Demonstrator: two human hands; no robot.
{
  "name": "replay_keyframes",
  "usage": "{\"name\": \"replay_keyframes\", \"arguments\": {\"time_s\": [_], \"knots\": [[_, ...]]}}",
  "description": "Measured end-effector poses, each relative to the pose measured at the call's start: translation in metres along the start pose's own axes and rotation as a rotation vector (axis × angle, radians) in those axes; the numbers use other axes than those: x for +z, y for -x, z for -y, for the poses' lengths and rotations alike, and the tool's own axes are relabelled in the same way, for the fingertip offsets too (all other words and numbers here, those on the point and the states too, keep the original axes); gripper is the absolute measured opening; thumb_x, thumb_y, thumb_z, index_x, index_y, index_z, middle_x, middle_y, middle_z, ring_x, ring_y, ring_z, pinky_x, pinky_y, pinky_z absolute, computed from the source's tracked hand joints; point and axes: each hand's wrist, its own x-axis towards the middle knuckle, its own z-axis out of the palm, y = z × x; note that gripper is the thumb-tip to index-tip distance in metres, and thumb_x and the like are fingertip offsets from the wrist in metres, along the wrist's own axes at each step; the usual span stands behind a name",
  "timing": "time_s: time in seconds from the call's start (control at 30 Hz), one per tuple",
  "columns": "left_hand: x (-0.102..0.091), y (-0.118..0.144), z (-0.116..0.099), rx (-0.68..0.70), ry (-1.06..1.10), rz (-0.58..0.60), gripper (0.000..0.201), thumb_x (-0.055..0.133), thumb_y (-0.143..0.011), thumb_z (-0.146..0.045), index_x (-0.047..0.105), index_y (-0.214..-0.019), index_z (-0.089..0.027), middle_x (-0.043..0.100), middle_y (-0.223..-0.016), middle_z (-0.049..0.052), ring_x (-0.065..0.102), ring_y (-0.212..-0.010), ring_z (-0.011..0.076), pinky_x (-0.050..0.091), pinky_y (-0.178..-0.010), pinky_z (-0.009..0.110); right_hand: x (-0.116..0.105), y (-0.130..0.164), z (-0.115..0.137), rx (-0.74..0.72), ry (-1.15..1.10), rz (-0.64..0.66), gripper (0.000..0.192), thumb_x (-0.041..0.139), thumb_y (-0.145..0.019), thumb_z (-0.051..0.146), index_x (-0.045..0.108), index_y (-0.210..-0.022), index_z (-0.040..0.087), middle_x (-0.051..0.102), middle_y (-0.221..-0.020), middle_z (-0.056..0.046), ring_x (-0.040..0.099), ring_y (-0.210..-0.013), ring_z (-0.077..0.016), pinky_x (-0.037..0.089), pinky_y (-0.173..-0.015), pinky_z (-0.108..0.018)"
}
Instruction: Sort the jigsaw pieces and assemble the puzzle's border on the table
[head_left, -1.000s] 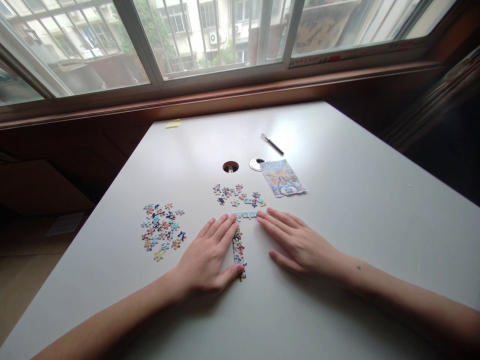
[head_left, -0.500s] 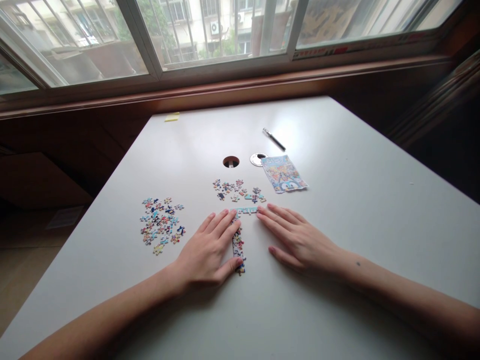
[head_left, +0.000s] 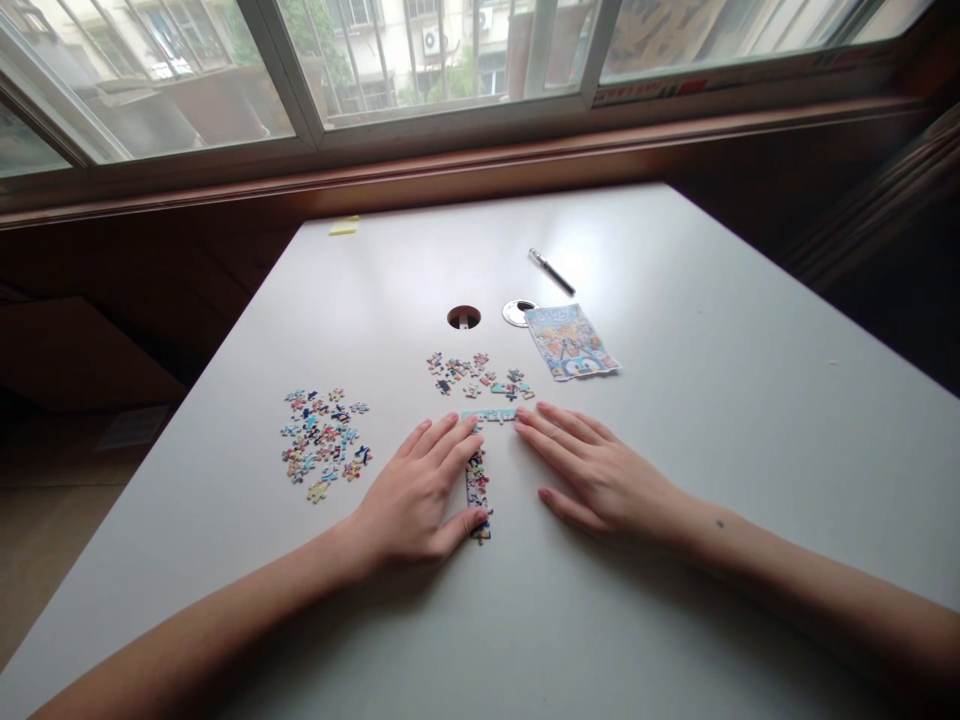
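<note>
Tabletop (head_left: 720, 360): left hand (head_left: 424, 490), spread flat, rests on puzzle column (head_left: 478, 483); right hand (head_left: 596, 468), likewise, touches puzzle row (head_left: 496, 416), now more exposed beside left fingertips (head_left: 453, 418), easing corner inspection.

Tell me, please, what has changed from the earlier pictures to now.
On the left hand, the fingers drew back slightly, uncovering more of the top strip at its left end. Nothing was picked up. The right hand, loose pieces, leaflet and pen stayed put.

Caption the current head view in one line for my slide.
Bare left hand and bare right hand touch an L-shaped arrangement of colourful cut jigsaw pieces on a glossy white tabletop.
</note>
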Motion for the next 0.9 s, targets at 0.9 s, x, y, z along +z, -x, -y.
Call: {"name": "replay_keyframes", "arguments": {"time_s": [0.9], "knots": [[-0.042,-0.084,0.098,-0.092,0.031,-0.225,0.021,0.055,-0.093,-0.019,0.075,-0.101,-0.020,0.069,-0.108,0.008,0.063,-0.097,0.0199,0.052,-0.095,0.037,-0.008,-0.003,0.002,0.029,-0.098,-0.036,0.078,0.051,-0.096,0.041,0.014,-0.162,0.023,0.028,-0.165,-0.010,0.029,-0.151,-0.0299,0.035,-0.118,-0.052]]}}
